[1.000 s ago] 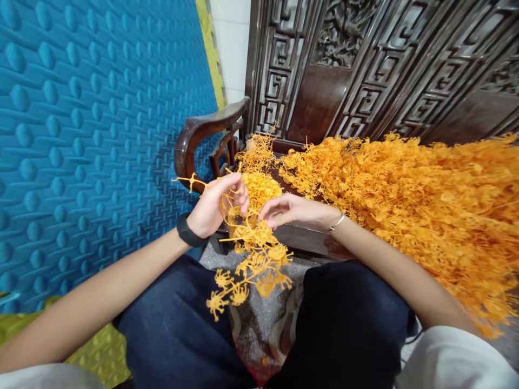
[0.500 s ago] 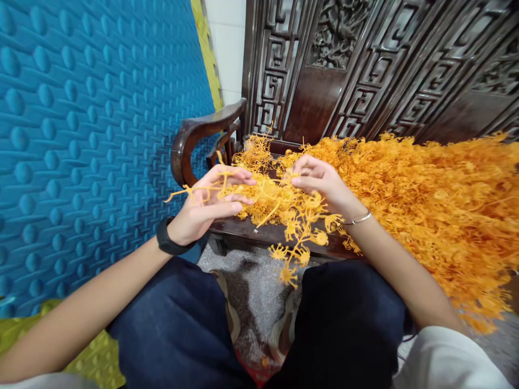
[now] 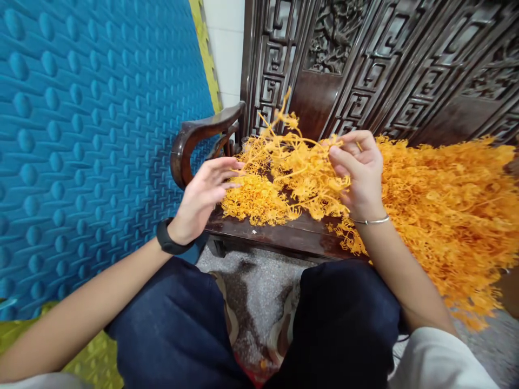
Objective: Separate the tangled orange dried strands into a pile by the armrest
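Pinched between the thumb and fingers of my right hand (image 3: 359, 167) is a branching orange plastic flower sprig (image 3: 302, 162), raised over the bench seat and spreading to the left. My left hand (image 3: 206, 194) is apart from it, fingers stretched and holding nothing, beside a small heap of orange pieces (image 3: 255, 200) on the dark wooden seat (image 3: 284, 235). To the right of my right hand lies a large pile of similar orange sprigs (image 3: 446, 205), partly behind my forearm.
The bench has a curved armrest (image 3: 184, 143) at the left and a carved wooden backrest (image 3: 316, 102) behind. A bumpy blue mat (image 3: 81, 162) covers the left side. My knees are in front of the seat, above a speckled floor (image 3: 259, 292).
My right hand has moved right and up with the sprig, which has swung from hanging down to reaching up and left. My left hand has let go of the stem and drawn slightly left.
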Available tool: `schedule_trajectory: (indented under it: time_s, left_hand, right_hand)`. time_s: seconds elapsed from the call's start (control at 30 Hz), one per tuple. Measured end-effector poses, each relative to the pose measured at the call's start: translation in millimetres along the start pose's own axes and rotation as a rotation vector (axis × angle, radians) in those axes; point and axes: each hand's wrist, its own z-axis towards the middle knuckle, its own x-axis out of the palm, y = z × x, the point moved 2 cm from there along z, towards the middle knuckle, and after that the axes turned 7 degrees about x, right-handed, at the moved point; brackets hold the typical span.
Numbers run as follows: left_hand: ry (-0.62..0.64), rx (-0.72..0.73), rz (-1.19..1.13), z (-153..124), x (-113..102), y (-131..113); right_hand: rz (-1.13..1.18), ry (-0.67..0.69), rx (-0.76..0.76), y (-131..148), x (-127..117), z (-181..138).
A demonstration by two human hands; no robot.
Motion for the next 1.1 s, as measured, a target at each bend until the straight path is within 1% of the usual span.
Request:
schedule_trajectory:
  time_s: [0.07,0.13,0.2,0.23,0.27,0.3,0.33,0.4,0.47,0.5,0.57,0.7,0.77,0.83,0.9,1.0,1.1]
  left_hand:
    - [-0.162,0.040,0.006,3.0,-4.6,-3.0]
    - [-0.298,0.088,0.017,5.9,-8.0,-6.0]
    - [-0.365,0.121,0.024,7.6,-8.2,-7.0]
    - [-0.362,0.124,0.028,7.7,-6.7,-6.4]
    - [-0.333,0.113,0.035,7.2,-3.9,-5.2]
    - [-0.278,0.088,0.047,5.8,0.1,-3.5]
    - [-0.199,0.049,0.066,3.6,5.1,-1.4]
    - [0.000,-0.065,0.114,-3.3,17.3,3.8]
    - [0.210,-0.195,0.153,-11.4,29.5,9.4]
    - [0.284,-0.252,0.157,-14.7,34.2,11.9]
    - [0.350,-0.349,0.140,-18.1,39.7,15.9]
    - [0.352,-0.519,0.175,-14.4,38.4,20.3]
    - [0.300,-0.531,0.225,-11.5,34.7,20.8]
    - [0.214,-0.531,0.251,-10.4,31.5,21.8]
    - [0.153,-0.563,0.255,-10.8,30.0,23.4]
    - [0.155,-0.622,0.264,-9.2,30.7,25.5]
    - [0.167,-0.621,0.311,-3.1,31.3,26.1]
  right_hand:
    - [0.014,0.125,0.045,3.2,0.5,-3.5]
    - [0.028,0.306,0.102,7.6,5.2,-9.8]
    - [0.026,0.512,0.165,12.2,13.9,-18.2]
    - [0.023,0.606,0.192,14.2,19.2,-22.7]
    - [0.023,0.681,0.210,16.0,24.9,-27.1]
    - [0.026,0.736,0.216,17.5,30.7,-31.1]
    - [0.034,0.770,0.212,18.5,36.4,-34.6]
    - [0.051,0.797,0.191,18.9,47.3,-40.6]
    - [0.070,0.793,0.184,17.0,56.4,-45.3]
    - [0.078,0.779,0.186,15.3,60.0,-47.0]
    - [0.092,0.718,0.191,11.6,64.6,-48.9]
    - [0.130,0.537,0.194,5.2,66.9,-47.9]
    - [0.136,0.468,0.222,3.2,67.0,-46.4]
    - [0.135,0.413,0.256,1.7,67.1,-44.6]
    - [0.145,0.366,0.292,-0.4,67.5,-42.7]
    - [0.172,0.290,0.361,-6.2,70.5,-41.3]
    - [0.153,0.226,0.396,-12.5,77.6,-41.1]
